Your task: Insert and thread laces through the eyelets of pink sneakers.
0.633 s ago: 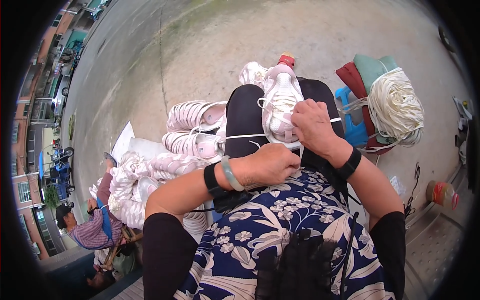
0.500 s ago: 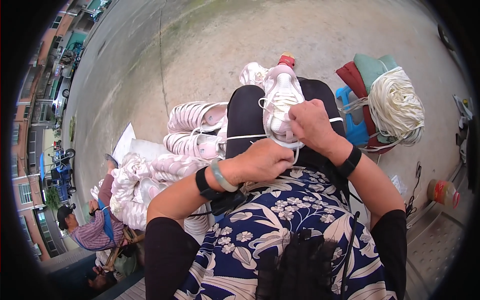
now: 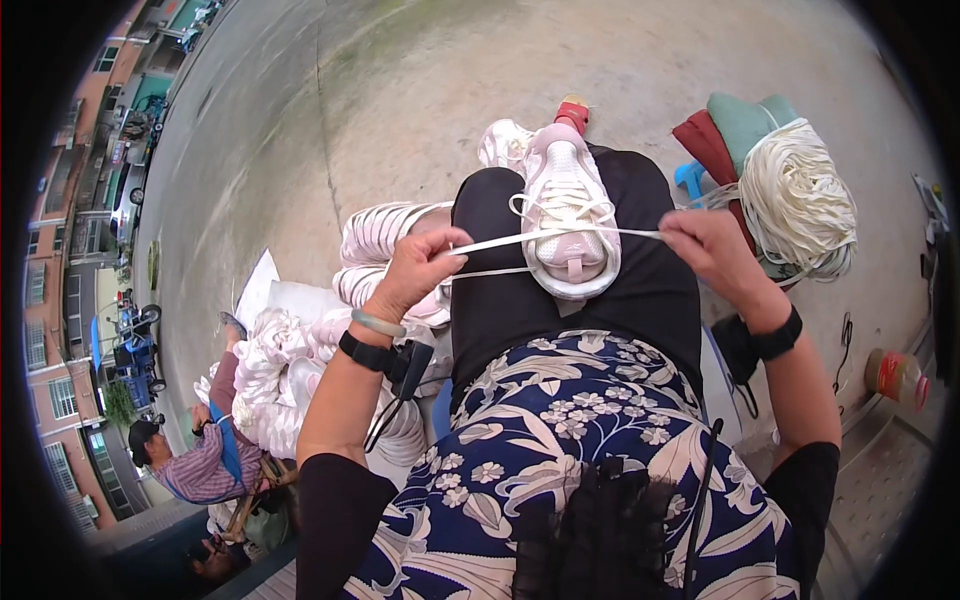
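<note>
A white and pale pink sneaker (image 3: pixel 565 165) lies on my lap between my thighs, its heel opening toward me. Its laces run through the eyelets, with a loop standing out at the left side. Across the shoe a white shoelace (image 3: pixel 500 242) is stretched taut from side to side. My left hand (image 3: pixel 415 268) pinches one end of it over my left thigh. Beyond the shoe's right side, my right hand (image 3: pixel 715 250) is closed on the other end. A second thin white strand lies across my left thigh below the first.
Bundled pale shoes (image 3: pixel 285 375) are heaped at my left, near a seated person (image 3: pixel 195 460). At the right, a big hank of cream laces (image 3: pixel 800 200) rests by red and green cloth (image 3: pixel 745 130) over a blue stool (image 3: pixel 689 178). A plastic jar (image 3: pixel 893 377) stands at far right.
My hands have moved apart from close together at the shoe's heel, left hand leftward and right hand rightward. The lace between them is now drawn straight over the shoe.
</note>
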A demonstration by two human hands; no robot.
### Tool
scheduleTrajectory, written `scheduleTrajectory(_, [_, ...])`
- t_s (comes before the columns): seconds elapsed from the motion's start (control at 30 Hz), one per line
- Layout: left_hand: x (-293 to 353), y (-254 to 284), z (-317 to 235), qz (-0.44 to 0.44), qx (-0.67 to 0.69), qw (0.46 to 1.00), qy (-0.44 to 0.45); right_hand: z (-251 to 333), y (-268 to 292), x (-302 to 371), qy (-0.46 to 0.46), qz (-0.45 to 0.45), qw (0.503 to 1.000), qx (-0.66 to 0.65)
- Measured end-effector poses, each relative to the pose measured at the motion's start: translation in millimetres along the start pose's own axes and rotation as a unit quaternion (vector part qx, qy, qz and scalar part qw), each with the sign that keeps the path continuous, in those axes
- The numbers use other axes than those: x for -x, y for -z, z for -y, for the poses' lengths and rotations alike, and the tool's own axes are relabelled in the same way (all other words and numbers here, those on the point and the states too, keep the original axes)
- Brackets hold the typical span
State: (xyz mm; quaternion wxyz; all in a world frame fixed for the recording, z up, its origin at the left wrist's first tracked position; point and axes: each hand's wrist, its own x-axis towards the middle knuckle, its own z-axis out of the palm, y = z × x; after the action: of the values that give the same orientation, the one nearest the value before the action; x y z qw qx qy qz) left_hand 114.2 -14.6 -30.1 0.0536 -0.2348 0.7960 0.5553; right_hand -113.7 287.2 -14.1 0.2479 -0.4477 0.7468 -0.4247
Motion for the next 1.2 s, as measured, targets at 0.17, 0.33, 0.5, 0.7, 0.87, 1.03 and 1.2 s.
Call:
scheduleTrajectory(0.17, [10.2,-4.2,19.8,-0.054,-0.213,0.962,-0.165,-36.8,-6.1,49.8,0.065,-0.058,0.976,0.2])
scheduleTrajectory(0.33, [20.6,3.6,28.7,-0.133,-0.367,0.891,-0.231,-62.9,-20.5,71.8,0.084,-0.071,0.946,0.305])
scheduleTrajectory(0.5, [25.7,23.9,45.8,-0.144,-0.428,0.868,-0.204,-66.4,-15.0,79.3,0.101,-0.088,0.938,0.32])
scheduleTrajectory(0.7, [30.2,37.5,53.3,-0.147,-0.445,0.866,-0.175,-60.1,-5.1,82.9,0.146,-0.082,0.92,0.355])
scheduleTrajectory(0.87, [32.1,42.1,51.4,-0.141,-0.474,0.853,-0.168,-67.8,4.0,88.2,0.181,-0.061,0.921,0.34])
scheduleTrajectory(1.03, [35.5,38.2,49.3,-0.113,-0.521,0.835,-0.138,-83.6,2.3,95.2,0.073,-0.064,0.946,0.31])
scheduleTrajectory(1.2, [16.7,15.7,38.4,-0.095,-0.448,0.887,-0.056,-95.2,0.0,72.0,0.025,-0.088,0.979,0.181])
